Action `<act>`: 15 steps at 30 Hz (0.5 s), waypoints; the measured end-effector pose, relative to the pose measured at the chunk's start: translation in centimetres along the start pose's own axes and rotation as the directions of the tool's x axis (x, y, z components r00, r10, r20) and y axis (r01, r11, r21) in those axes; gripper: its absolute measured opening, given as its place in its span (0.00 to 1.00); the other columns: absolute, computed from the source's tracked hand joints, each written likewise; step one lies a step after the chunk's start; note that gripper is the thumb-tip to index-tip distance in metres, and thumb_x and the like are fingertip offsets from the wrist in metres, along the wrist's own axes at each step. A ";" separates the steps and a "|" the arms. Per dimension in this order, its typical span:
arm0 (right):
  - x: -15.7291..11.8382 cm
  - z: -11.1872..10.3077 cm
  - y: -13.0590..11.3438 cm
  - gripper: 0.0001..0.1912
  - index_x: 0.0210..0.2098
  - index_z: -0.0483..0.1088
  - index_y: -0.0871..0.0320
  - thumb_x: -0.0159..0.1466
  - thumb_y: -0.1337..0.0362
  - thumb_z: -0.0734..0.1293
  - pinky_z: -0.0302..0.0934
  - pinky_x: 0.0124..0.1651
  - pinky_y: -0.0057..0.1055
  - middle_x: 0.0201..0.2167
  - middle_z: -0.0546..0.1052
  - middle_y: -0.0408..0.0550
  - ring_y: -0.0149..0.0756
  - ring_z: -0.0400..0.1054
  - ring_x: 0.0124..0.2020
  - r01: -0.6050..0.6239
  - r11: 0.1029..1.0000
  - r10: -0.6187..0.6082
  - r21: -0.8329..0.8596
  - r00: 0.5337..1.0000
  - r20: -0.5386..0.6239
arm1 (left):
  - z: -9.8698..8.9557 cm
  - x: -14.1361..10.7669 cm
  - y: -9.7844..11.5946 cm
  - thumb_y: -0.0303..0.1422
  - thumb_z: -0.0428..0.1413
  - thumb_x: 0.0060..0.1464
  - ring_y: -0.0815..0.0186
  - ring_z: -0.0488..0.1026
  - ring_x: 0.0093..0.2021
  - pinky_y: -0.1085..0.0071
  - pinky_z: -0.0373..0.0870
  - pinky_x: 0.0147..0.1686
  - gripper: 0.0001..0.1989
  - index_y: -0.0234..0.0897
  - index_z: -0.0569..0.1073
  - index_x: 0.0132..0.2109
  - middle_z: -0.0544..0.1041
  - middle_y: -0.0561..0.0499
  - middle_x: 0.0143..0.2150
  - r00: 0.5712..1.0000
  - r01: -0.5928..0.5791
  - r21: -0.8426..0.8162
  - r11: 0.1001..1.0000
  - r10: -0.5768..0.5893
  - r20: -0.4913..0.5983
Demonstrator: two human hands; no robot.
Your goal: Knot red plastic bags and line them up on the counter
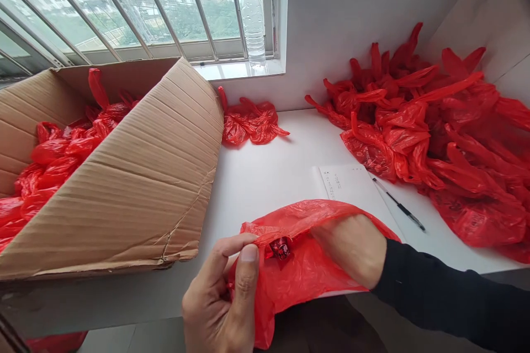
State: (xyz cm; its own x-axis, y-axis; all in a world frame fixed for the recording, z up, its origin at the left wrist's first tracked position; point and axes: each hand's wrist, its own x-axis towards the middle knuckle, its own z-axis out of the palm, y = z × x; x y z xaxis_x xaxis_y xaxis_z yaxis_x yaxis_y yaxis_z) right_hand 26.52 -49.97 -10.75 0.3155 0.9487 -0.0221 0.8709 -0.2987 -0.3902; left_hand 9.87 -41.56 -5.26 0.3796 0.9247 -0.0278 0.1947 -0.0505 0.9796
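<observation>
A thin red plastic bag (285, 287) is spread out at the table's front edge. My left hand (227, 292) pinches its rim between thumb and forefinger, holding the mouth apart. Just inside the opening, close to my left fingertips, sits a small shiny dark-red wrapped piece (281, 248), perhaps a candy. My right hand (348, 242) reaches into the bag up to the wrist; its fingers are hidden behind the red plastic, so I cannot see what they hold.
A cardboard box (136, 176) with red bundles (66, 149) stands left. Behind the bag lie a notebook (351, 182) and a pen (399, 206). A pile of red bags (414, 127) fills the right; smaller red bags (252, 121) lie by the wall. A bottle (252, 22) stands on the sill.
</observation>
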 end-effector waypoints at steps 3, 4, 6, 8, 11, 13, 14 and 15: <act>-0.5 -0.3 -1.3 0.09 0.34 0.71 0.55 0.62 0.70 0.60 0.53 0.26 0.34 0.25 0.74 0.46 0.38 0.65 0.23 -0.018 0.996 0.022 -0.088 0.998 0.051 | 0.1 0.1 0.3 0.45 0.58 0.59 0.75 0.55 0.17 0.81 0.54 0.17 0.13 0.41 0.76 0.40 0.65 0.59 0.16 0.999 0.021 -0.023 1.000 -0.022 -0.044; -0.6 -0.3 -1.7 0.09 0.33 0.70 0.56 0.65 0.68 0.59 0.48 0.24 0.34 0.22 0.71 0.45 0.35 0.61 0.20 -0.011 0.997 0.017 -0.077 0.997 0.070 | 0.1 0.2 0.2 0.46 0.58 0.59 0.75 0.56 0.18 0.82 0.56 0.17 0.13 0.41 0.76 0.40 0.66 0.59 0.17 0.998 0.022 -0.031 0.999 -0.024 -0.054; -0.5 -0.2 -2.1 0.10 0.31 0.68 0.56 0.67 0.63 0.59 0.43 0.24 0.34 0.21 0.69 0.43 0.32 0.56 0.19 0.002 1.000 -0.002 0.004 0.994 0.106 | -0.1 0.5 0.0 0.47 0.59 0.58 0.75 0.58 0.18 0.83 0.58 0.18 0.14 0.40 0.76 0.40 0.66 0.59 0.17 0.998 0.022 -0.049 0.999 -0.025 -0.060; -0.4 0.1 -2.2 0.12 0.28 0.66 0.56 0.67 0.63 0.59 0.43 0.24 0.32 0.21 0.68 0.41 0.30 0.55 0.20 -0.011 0.994 -0.007 0.109 0.986 0.167 | -0.3 0.7 -0.2 0.48 0.61 0.56 0.75 0.59 0.18 0.83 0.59 0.17 0.16 0.39 0.76 0.40 0.66 0.58 0.16 0.999 0.025 -0.066 0.998 -0.027 -0.027; -0.3 0.9 -1.9 0.14 0.24 0.66 0.57 0.66 0.63 0.62 0.45 0.24 0.32 0.21 0.69 0.43 0.32 0.59 0.22 0.008 0.998 -0.025 0.069 0.967 0.252 | -0.4 0.7 -0.3 0.50 0.62 0.54 0.74 0.60 0.18 0.82 0.60 0.17 0.18 0.39 0.76 0.39 0.68 0.57 0.17 0.999 0.052 -0.065 0.997 -0.052 -0.003; -0.3 1.4 -1.6 0.13 0.22 0.67 0.57 0.64 0.64 0.64 0.43 0.24 0.34 0.21 0.70 0.47 0.36 0.61 0.22 0.027 0.998 -0.010 -0.054 0.956 0.292 | -0.3 0.5 -0.2 0.48 0.61 0.55 0.74 0.59 0.19 0.82 0.58 0.17 0.17 0.39 0.75 0.40 0.67 0.57 0.17 0.998 0.066 -0.058 0.996 -0.067 -0.020; -0.3 1.7 -1.5 0.12 0.23 0.68 0.58 0.63 0.65 0.66 0.43 0.25 0.35 0.21 0.70 0.48 0.38 0.63 0.22 0.034 0.994 -0.001 -0.104 0.953 0.303 | -0.2 0.3 -0.1 0.47 0.60 0.56 0.74 0.58 0.19 0.82 0.57 0.18 0.16 0.39 0.75 0.40 0.67 0.57 0.17 0.997 0.071 -0.056 0.996 -0.073 -0.025; -0.2 1.9 -1.3 0.09 0.25 0.70 0.58 0.62 0.67 0.66 0.42 0.25 0.35 0.21 0.71 0.49 0.40 0.64 0.22 0.034 0.990 0.008 -0.136 0.954 0.299 | -0.1 0.2 0.0 0.47 0.60 0.57 0.73 0.57 0.19 0.82 0.57 0.18 0.15 0.39 0.75 0.40 0.66 0.58 0.16 0.997 0.074 -0.057 0.996 -0.075 -0.020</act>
State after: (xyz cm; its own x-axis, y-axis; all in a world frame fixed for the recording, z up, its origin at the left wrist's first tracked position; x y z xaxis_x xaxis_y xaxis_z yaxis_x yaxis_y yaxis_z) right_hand 24.55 -49.61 -12.00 0.1954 0.9340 -0.2992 0.9245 -0.2772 -0.2615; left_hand 9.88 -41.34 -5.27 0.3457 0.9333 -0.0975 0.1705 0.0397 0.9846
